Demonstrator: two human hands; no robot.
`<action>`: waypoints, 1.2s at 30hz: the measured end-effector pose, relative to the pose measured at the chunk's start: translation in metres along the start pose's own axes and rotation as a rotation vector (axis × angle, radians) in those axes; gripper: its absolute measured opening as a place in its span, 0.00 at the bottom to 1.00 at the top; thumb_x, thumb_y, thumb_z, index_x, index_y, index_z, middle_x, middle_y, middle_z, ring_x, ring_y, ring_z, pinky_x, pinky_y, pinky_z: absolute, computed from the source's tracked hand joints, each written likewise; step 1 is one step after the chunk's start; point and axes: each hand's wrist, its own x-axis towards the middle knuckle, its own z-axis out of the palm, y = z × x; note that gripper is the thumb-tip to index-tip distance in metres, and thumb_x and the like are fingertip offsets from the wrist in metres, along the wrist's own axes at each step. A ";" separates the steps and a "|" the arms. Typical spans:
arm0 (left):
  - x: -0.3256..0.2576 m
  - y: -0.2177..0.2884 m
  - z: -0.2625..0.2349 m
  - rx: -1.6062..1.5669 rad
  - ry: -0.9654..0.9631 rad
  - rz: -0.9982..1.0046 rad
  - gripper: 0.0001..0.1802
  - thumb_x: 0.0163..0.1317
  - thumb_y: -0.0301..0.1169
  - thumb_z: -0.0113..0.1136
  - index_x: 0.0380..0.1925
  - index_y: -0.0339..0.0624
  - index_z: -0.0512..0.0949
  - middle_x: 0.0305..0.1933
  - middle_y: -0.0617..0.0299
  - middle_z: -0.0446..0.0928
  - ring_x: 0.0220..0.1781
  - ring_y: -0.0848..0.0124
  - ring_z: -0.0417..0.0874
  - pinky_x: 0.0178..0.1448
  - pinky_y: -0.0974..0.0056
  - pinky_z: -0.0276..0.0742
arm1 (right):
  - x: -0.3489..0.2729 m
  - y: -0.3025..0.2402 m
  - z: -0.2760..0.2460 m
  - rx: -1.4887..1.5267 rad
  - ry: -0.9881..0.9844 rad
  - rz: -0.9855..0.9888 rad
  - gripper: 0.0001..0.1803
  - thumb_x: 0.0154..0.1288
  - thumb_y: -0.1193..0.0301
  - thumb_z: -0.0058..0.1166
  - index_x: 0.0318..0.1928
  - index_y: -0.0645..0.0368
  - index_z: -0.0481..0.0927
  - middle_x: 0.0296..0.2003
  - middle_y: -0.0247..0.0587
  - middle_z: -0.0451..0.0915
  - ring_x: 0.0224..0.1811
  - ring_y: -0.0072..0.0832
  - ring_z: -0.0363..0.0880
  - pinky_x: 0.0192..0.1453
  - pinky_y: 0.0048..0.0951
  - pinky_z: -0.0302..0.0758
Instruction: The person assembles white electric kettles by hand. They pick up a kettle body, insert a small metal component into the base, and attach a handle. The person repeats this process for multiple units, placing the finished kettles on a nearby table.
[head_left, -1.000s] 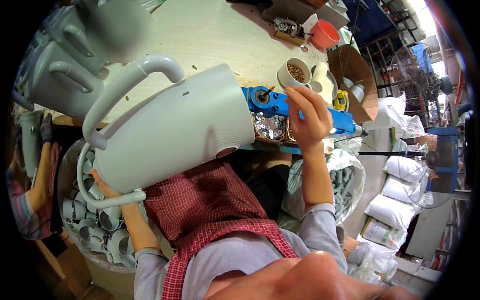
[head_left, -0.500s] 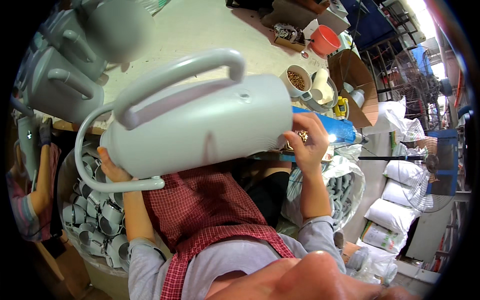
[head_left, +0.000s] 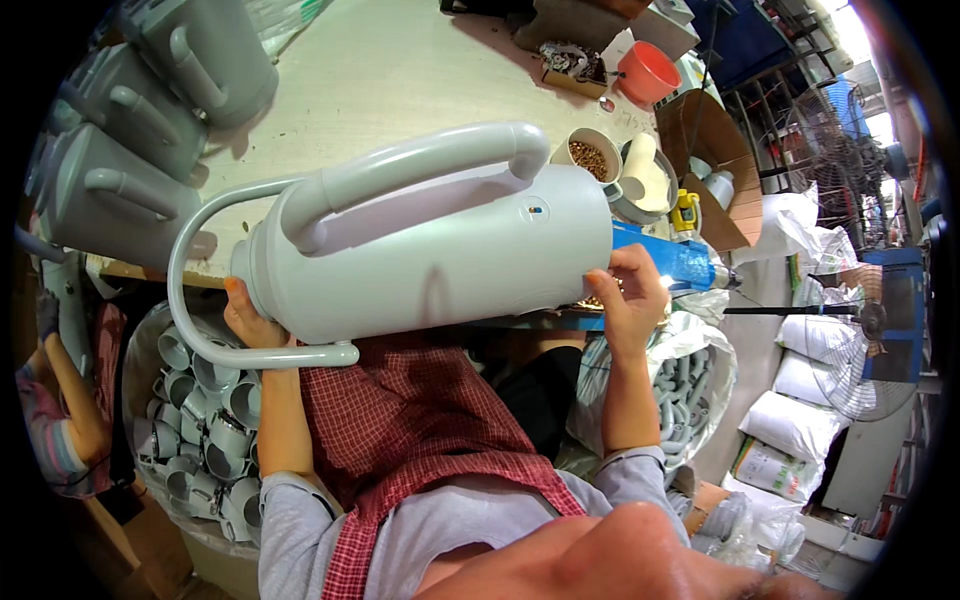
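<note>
The workbench (head_left: 400, 70), pale and broad, fills the upper part of the view. Held above its near edge, lying on its side, is a large pale grey plastic flask body (head_left: 430, 265), with its moulded carrying handle (head_left: 410, 175) uppermost and a thin curved bail (head_left: 205, 300) looping round its neck end on the left. Three more grey flask bodies (head_left: 140, 120) are stood at the far left of the bench. Below the bench on the left, a bag of small grey cup-shaped parts (head_left: 200, 420) is seen; on the right, a clear bag of grey handle parts (head_left: 680, 390) is hung near the bench edge. A red checked apron (head_left: 400, 430) is worn over a grey shirt.

The flask is gripped at both ends, so the hands are kept well apart. The left hand (head_left: 250, 325) is closed under the neck end, partly hidden by the body and touching the bail. The right hand (head_left: 630, 300) is clamped on the rim of the base end, fingers curled over its edge. Just behind that hand a blue tool (head_left: 670, 262) is laid on the bench.

Further back, a cardboard box (head_left: 715, 150), an orange-red cup (head_left: 648, 72), a bowl of small brown pieces (head_left: 592, 155) and a small yellow object (head_left: 684, 212) are set on the bench.
</note>
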 end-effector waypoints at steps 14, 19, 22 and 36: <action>0.006 -0.037 -0.037 0.180 -0.080 0.105 0.29 0.75 0.49 0.46 0.22 0.37 0.77 0.21 0.66 0.77 0.22 0.78 0.74 0.27 0.71 0.69 | 0.089 -0.060 0.069 -0.006 -0.361 -0.081 0.26 0.63 0.79 0.56 0.62 0.65 0.73 0.49 0.44 0.82 0.51 0.30 0.80 0.57 0.29 0.75; 0.018 -0.025 -0.039 0.216 -0.157 0.099 0.29 0.75 0.48 0.48 0.22 0.36 0.78 0.20 0.66 0.77 0.22 0.79 0.73 0.27 0.71 0.68 | 0.088 -0.057 0.053 0.246 -0.473 0.077 0.21 0.60 0.82 0.57 0.56 0.66 0.78 0.43 0.37 0.83 0.44 0.21 0.79 0.50 0.25 0.78; 0.012 -0.011 -0.021 0.191 -0.135 0.083 0.31 0.74 0.48 0.50 0.16 0.37 0.77 0.17 0.70 0.74 0.21 0.82 0.68 0.27 0.72 0.63 | 0.090 -0.052 0.048 0.254 -0.535 0.047 0.21 0.60 0.81 0.59 0.56 0.67 0.78 0.42 0.39 0.83 0.44 0.23 0.80 0.52 0.26 0.77; 0.012 -0.023 -0.044 0.240 -0.133 0.062 0.27 0.74 0.48 0.50 0.21 0.38 0.78 0.22 0.67 0.76 0.23 0.80 0.73 0.29 0.71 0.68 | 0.075 -0.055 0.047 -0.118 -0.483 -0.036 0.20 0.58 0.74 0.63 0.52 0.65 0.81 0.40 0.42 0.85 0.43 0.23 0.82 0.53 0.26 0.77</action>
